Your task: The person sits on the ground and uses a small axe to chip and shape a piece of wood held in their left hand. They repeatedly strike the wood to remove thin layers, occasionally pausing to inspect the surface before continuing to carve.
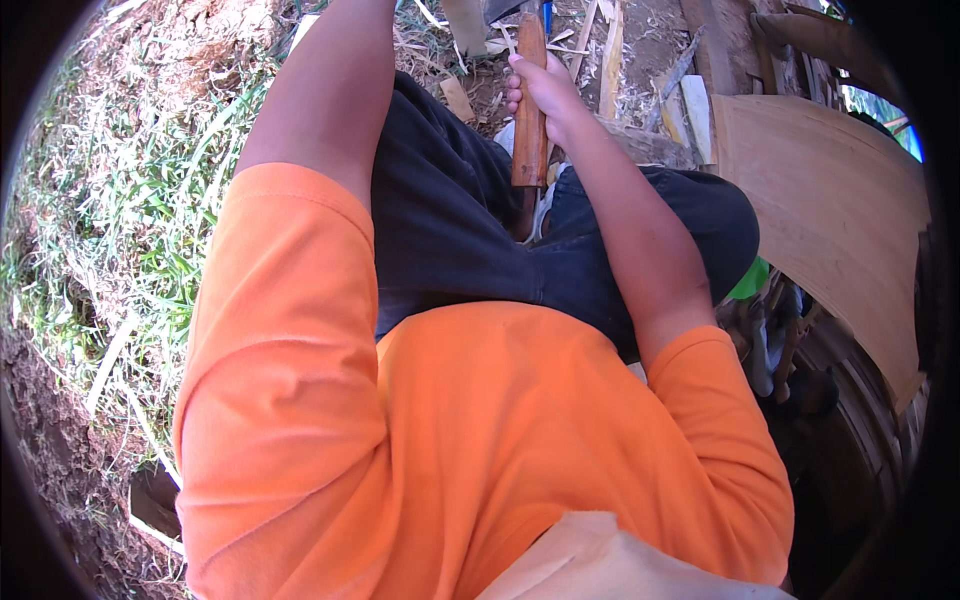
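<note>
My right hand is closed around a reddish-brown wooden bar, which stands lengthwise between my knees. The bar has flat sides and a squared near end; whether it is a tool's handle or a loose piece of wood I cannot tell. By its far end, a dark metal piece and a thin blue strip show at the top edge. My left arm stretches forward past the upper edge, so the left hand is out of the picture. A pale wooden block stands left of the bar's far end.
Wood shavings and pale strips litter the soil ahead. Grass grows on the left. A large brown board leans at the right, by stacked timber. My knees in dark trousers flank the bar. Something green lies beside my right knee.
</note>
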{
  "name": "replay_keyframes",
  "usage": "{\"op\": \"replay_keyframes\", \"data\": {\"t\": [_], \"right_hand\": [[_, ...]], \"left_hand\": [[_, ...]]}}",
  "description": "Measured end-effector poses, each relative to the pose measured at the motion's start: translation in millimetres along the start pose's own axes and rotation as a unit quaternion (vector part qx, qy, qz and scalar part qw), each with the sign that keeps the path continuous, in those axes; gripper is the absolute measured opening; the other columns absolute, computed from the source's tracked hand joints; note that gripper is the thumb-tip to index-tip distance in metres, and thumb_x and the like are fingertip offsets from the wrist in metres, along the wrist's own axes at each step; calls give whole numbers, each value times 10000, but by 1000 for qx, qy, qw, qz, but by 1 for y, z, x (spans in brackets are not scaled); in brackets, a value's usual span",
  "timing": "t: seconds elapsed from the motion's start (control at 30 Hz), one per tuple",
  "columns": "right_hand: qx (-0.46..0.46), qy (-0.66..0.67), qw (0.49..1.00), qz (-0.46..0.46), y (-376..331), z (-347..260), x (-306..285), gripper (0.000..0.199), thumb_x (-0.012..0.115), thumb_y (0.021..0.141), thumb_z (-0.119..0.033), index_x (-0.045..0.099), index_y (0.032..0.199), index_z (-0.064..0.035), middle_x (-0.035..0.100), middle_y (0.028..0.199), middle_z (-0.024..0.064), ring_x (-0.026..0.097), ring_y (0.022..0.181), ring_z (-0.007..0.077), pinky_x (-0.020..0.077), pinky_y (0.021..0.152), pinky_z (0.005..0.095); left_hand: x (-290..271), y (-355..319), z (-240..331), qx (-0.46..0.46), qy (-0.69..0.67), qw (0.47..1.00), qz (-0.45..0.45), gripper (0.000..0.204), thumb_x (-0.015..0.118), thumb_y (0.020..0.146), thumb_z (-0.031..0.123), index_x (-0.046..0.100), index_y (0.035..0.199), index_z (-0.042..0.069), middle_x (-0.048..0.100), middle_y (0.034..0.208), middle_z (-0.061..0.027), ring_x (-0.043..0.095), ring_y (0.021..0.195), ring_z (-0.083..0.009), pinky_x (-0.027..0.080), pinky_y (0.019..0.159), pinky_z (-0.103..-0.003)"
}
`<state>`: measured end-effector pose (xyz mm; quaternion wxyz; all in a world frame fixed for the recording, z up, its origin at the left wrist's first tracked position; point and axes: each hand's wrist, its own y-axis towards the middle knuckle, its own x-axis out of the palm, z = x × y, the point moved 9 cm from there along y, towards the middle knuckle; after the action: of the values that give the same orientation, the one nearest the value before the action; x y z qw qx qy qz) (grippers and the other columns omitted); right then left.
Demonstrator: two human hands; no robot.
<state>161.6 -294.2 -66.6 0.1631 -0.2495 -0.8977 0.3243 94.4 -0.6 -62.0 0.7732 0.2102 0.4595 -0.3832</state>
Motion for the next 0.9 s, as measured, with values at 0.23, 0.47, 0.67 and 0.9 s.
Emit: {"op": "replay_keyframes", "data": {"t": [0.23,0.47,0.67,0.9], "right_hand": [[-307,-419,826,218,-39,-96,33,546,644,959,-230,482,1411,31,689,1075,241,698,977,335,560,852,434],[33,-302,948,96,28,42,-34,381,650,980,-205,503,1282,-24,635,857,110,645,612,177,554,528,341],[60,-221,968,100,22,50,-47,199,635,1011,-184,528,1134,-70,571,775,25,573,586,116,518,507,303],[11,-161,982,101,8,31,-39,267,653,995,-200,555,1188,-43,624,859,56,621,637,140,558,549,327]], "left_hand": [[-2,-1,6,11,-9,1000,9,206,737,818,222,749,904,36,728,921,-232,706,885,-426,564,785,-489],[4,-7,-6,-26,-30,999,-16,237,751,825,221,718,982,47,730,992,-229,699,952,-419,558,834,-488],[-3,-7,-12,-52,-95,994,-5,249,764,846,229,728,1017,52,742,984,-215,716,933,-388,565,819,-457],[-5,-8,-9,-2,-173,983,-63,316,809,851,190,733,1125,52,772,962,-92,707,879,-181,555,801,-372]]}}
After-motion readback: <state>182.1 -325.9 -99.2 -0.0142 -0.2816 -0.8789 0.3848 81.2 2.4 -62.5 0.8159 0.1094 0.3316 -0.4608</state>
